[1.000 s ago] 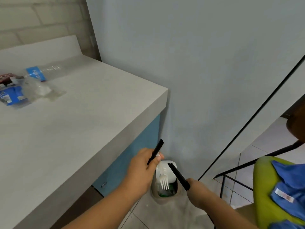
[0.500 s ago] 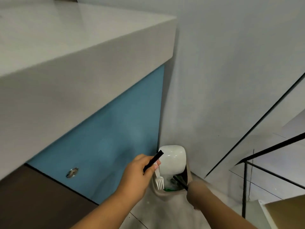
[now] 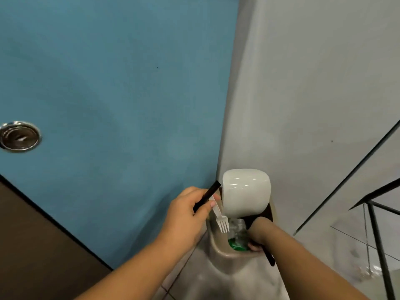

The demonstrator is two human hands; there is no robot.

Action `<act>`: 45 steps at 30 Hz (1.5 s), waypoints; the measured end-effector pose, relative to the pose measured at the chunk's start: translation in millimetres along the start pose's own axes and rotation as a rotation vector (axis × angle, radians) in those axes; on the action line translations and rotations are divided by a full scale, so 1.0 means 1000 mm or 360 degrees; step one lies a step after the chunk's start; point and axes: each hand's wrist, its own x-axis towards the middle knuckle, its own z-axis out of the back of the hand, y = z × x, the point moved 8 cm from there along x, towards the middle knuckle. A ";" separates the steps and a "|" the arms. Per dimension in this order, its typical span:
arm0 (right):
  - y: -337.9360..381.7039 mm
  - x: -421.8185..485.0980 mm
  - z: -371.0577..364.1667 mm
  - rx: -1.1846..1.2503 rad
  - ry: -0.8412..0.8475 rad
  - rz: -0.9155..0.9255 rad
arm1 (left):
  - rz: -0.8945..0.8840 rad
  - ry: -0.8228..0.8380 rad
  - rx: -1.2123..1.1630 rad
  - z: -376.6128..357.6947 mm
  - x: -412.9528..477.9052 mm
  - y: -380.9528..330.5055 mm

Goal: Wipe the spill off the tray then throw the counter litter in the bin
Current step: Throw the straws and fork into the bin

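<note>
A beige bin stands on the floor at the foot of the wall, its white lid tipped up and open. Clear plastic and something green lie inside. My left hand hovers at the bin's left rim, closed on a black stick and a white plastic fork whose tines point down into the opening. My right hand reaches into the bin's right side, gripping a second black stick that juts back over the rim.
The counter's blue cabinet front fills the left, with a round metal lock. A grey wall rises behind the bin. Black metal chair legs stand at the right on the tiled floor.
My view dropped from the countertop down to the bin. Both hands moved lower, and my right hand with its black stick went into the bin opening.
</note>
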 end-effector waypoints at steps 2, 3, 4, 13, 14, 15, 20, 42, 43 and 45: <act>-0.010 0.011 -0.004 0.0539 -0.0035 0.0020 | -0.0019 -0.0015 0.0000 0.001 -0.004 0.006; -0.014 0.008 -0.007 0.0768 -0.0034 -0.0007 | -0.0018 -0.0019 0.0004 0.001 -0.005 0.009; -0.016 0.009 -0.011 0.1007 -0.0012 -0.0019 | -0.0013 -0.0023 0.0008 0.000 -0.006 0.010; -0.004 -0.018 -0.014 0.1971 0.0104 0.0183 | 0.0003 -0.0011 0.0000 -0.011 -0.010 0.017; -0.003 -0.021 -0.016 0.2005 0.0127 0.0203 | 0.0009 -0.0006 -0.0010 -0.013 -0.011 0.017; -0.003 -0.020 -0.018 0.1991 0.0140 0.0217 | 0.0013 -0.0006 -0.0019 -0.013 -0.012 0.017; -0.005 -0.025 -0.014 0.1253 -0.0038 0.0325 | 0.0005 -0.0039 -0.0022 -0.015 -0.015 0.018; -0.011 -0.070 0.039 0.0306 -0.0846 0.0945 | -0.0093 0.0249 0.0259 -0.092 0.022 0.011; -0.013 -0.066 0.039 0.0236 -0.0858 0.0915 | -0.0088 0.0255 0.0261 -0.091 0.021 0.011; -0.015 -0.061 0.037 0.0144 -0.0842 0.0855 | -0.0058 0.0278 0.0208 -0.092 0.020 0.011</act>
